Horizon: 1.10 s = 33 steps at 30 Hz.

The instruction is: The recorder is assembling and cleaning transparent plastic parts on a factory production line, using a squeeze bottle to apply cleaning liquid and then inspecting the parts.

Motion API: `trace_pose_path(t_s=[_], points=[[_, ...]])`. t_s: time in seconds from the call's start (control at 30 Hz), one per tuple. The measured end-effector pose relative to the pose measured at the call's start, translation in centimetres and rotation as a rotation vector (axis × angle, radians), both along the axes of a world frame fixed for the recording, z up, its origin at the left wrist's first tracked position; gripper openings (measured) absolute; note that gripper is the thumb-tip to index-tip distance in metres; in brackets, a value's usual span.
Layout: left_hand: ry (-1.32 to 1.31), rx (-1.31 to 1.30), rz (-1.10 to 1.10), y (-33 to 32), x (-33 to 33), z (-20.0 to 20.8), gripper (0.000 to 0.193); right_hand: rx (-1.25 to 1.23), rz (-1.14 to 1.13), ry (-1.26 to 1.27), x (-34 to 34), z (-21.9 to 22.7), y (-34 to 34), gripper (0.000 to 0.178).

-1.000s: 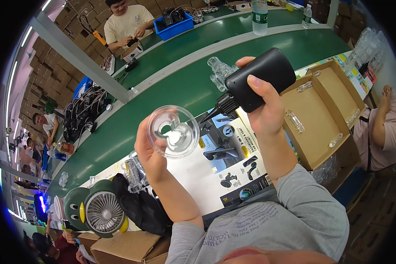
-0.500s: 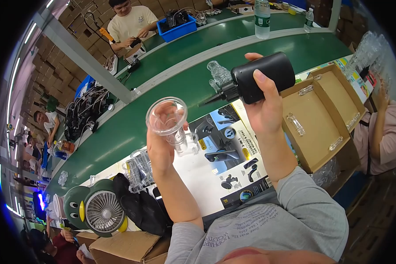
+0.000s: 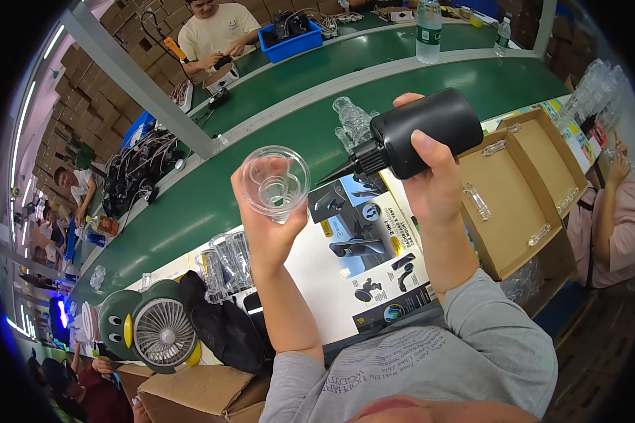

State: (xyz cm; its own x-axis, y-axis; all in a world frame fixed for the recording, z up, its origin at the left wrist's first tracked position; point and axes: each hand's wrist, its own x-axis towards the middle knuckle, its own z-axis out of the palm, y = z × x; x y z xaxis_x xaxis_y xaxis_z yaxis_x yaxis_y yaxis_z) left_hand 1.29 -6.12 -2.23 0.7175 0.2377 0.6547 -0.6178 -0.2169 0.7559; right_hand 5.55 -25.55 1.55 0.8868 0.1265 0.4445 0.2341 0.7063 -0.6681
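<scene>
My left hand (image 3: pixel 264 236) is closed round a clear plastic funnel-shaped part (image 3: pixel 275 176), its wide round rim facing up toward me. In my right hand (image 3: pixel 430 169) is a black squeeze bottle (image 3: pixel 434 130) with a ribbed collar and a thin pointed nozzle (image 3: pixel 340 173). The bottle lies nearly level, and its nozzle points left toward the clear part. A small gap separates the tip from the rim. Behind the bottle, clear plastic pieces (image 3: pixel 351 120) rest on the green table.
A printed carton sheet (image 3: pixel 363 247) lies beneath my hands. Clear parts (image 3: pixel 226 264), a black cloth (image 3: pixel 219 324) and a green fan (image 3: pixel 166 331) are at left. A cardboard tray (image 3: pixel 504 204) holding clear pieces stands right. Across the green table (image 3: pixel 212 187) a person (image 3: pixel 219 35) works.
The clear part has tipped so its round opening faces me more, and my left hand has turned with it. My right hand holds the bottle slightly lower.
</scene>
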Motion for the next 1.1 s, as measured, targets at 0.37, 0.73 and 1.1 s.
trace_pose_path(t_s=[0.37,0.73,1.1], points=[[-0.081,0.119,0.246,-0.9,-0.6,-0.2,0.068,0.050,-0.054,-0.030,-1.1,0.3,0.7,0.043],[-0.176,0.260,0.291,-1.1,-0.6,0.0,0.066,0.074,0.023,-0.019,-0.8,0.1,0.6,0.042],[-0.197,0.307,0.297,-0.8,-0.6,-0.1,0.067,0.044,-0.031,0.010,-1.0,0.4,0.4,0.043]])
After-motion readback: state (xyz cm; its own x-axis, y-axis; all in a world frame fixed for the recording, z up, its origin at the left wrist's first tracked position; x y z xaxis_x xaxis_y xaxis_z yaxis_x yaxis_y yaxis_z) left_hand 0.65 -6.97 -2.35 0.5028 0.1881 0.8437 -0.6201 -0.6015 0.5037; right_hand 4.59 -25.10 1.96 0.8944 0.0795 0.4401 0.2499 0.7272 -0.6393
